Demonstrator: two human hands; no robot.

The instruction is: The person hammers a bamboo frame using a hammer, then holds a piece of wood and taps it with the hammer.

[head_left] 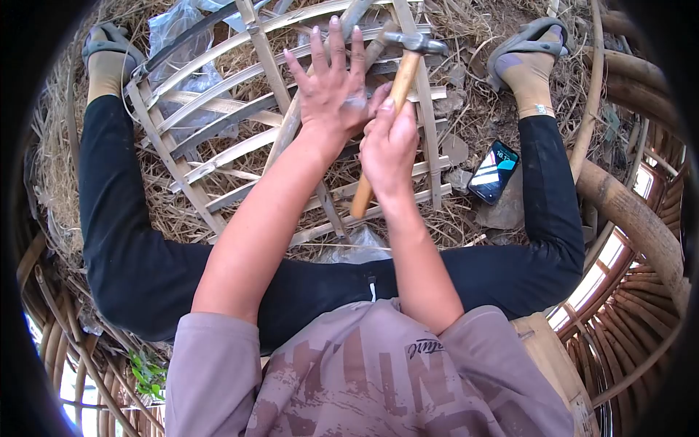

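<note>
A hammer (404,84) with a wooden handle and a metal head is held in my right hand (391,142), its fingers wrapped round the handle. The hammer's head points away from me, over the upper part of a lattice of split strips (178,164). My left hand (331,91) has its fingers spread over the lattice, just left of the hammer, and nothing shows in its grip. Its thumb reaches close to my right hand. The lattice lies between my legs, its curved slats crossed by straighter strips. What lies under my left palm is hidden.
A phone (494,172) lies on a stone to the right, near my right leg. Clear plastic (175,36) sits behind the lattice at the upper left. Dry straw (62,160) covers the ground. Thick curved poles (633,211) and woven slats stand at the right edge.
</note>
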